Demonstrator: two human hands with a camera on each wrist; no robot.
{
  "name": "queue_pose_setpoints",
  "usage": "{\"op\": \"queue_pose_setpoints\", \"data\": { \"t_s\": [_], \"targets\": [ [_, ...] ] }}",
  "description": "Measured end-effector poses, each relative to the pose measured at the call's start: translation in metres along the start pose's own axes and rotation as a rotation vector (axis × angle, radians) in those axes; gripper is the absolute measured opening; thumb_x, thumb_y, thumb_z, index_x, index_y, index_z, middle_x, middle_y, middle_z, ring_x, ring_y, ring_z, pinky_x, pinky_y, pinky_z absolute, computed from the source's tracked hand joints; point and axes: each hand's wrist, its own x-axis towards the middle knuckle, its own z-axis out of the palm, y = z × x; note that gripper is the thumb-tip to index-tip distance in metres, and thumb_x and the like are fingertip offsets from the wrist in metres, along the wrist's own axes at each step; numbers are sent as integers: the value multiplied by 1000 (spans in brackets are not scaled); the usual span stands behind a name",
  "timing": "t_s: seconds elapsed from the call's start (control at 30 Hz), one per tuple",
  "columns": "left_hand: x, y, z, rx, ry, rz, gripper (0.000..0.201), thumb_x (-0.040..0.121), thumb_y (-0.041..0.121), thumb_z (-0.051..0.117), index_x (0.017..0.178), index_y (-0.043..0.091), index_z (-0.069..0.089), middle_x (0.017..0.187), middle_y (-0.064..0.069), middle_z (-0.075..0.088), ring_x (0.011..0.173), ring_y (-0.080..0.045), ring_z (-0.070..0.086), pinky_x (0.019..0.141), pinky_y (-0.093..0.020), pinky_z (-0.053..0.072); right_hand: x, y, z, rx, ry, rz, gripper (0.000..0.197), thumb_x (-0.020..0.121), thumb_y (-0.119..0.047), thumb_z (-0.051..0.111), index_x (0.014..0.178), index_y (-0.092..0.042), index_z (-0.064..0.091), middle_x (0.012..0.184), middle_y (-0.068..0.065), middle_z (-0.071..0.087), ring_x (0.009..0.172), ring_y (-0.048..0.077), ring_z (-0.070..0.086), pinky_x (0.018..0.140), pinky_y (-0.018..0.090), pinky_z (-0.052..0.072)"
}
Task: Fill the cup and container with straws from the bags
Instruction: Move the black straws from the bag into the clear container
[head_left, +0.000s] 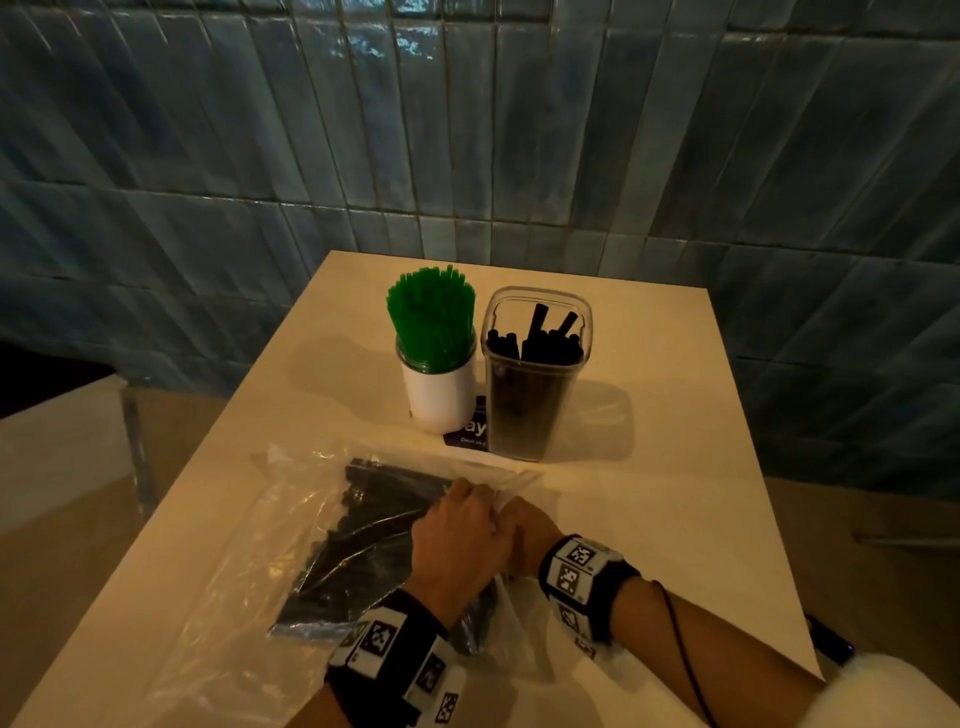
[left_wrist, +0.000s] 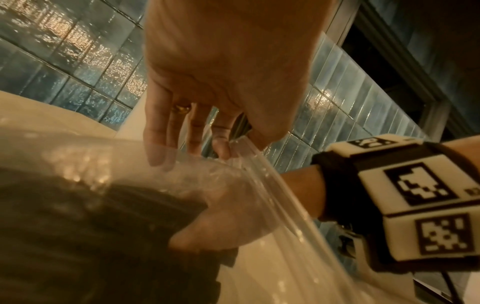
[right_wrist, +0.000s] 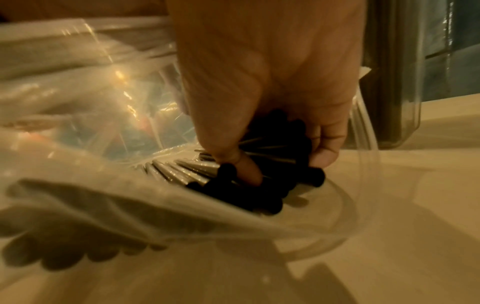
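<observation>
Both hands are in the bag (head_left: 291, 525): right hand (right_wrist: 262, 86) fingers (right_wrist: 244, 164) curled round black straws (right_wrist: 262, 185), left hand (left_wrist: 221, 67) pinching the bag's rim, I think. Straws' length runs 7-to-1; container (head_left: 535, 374) at 12.

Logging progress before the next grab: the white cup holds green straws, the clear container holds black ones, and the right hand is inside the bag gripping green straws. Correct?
Not quite. The right hand grips black straws inside the bag, not green; the right wrist view shows it. The white cup does hold green straws, and the clear container black ones.
</observation>
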Motion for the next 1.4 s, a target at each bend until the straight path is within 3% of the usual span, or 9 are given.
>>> {"op": "queue_pose_setpoints", "data": {
  "t_s": [0.43,0.63,0.83,0.97,1.07,1.13,1.23,1.3,1.4],
  "targets": [
    [9,-1,2,-36,39,-4,24,91,39,49,105,20,51,111,4,51,102,-15,52,92,-37,47,-38,47,-15,-438,64,78,32,90,-29,48,119,-16,49,114,14,59,101,34,58,76,35,44],
    [17,-13,19,-168,-35,-8,19,92,42,44,101,26,40,109,4,51,102,-18,52,96,-42,44,-88,93,-59,-551,30,179,27,88,-23,48,114,-26,54,109,3,62,101,24,59,74,30,44],
    [24,-21,37,-302,-272,-147,61,85,68,39,130,27,43,134,-1,50,121,-21,47,105,-46,36,-132,112,-126,-548,-11,296,19,82,-24,57,89,-41,53,97,-7,61,91,13,60,77,23,48],
    [21,-16,29,-398,211,138,88,71,83,37,141,32,20,151,-2,29,138,-20,29,112,-46,27,-143,85,-150,-649,127,317,26,87,-25,54,112,-34,55,89,-8,51,87,12,57,76,22,45],
    [20,5,16,-16,434,572,88,73,73,52,139,20,28,152,-8,28,142,-23,20,118,-42,12,-140,44,-146,-744,169,213,26,87,-22,50,110,-33,53,99,-3,58,94,17,59,71,25,40],
    [23,13,13,96,451,696,57,75,56,63,117,19,51,128,-6,56,124,-23,48,107,-50,33,-134,20,-135,-717,176,74,22,87,-21,50,107,-30,52,103,-1,61,92,19,59,70,26,41],
    [22,9,6,-69,335,549,22,74,36,75,83,20,61,78,3,67,73,-13,63,74,-41,55,-131,-2,-133,-499,212,-86,37,82,-45,63,113,-34,47,111,-9,54,96,11,52,81,27,47],
    [19,1,9,-163,268,405,22,78,38,70,86,18,67,78,2,70,71,-13,65,72,-35,55,-129,-10,-138,-233,327,-168,60,70,-68,59,122,-40,46,121,-18,42,107,-1,39,87,16,38],
    [15,4,15,-412,293,352,19,75,31,72,91,20,70,81,0,73,73,-13,68,71,-31,56,-120,-20,-127,-70,700,-426,55,79,-73,43,115,-35,59,126,-18,45,116,-7,34,94,9,30]
  ]
}}
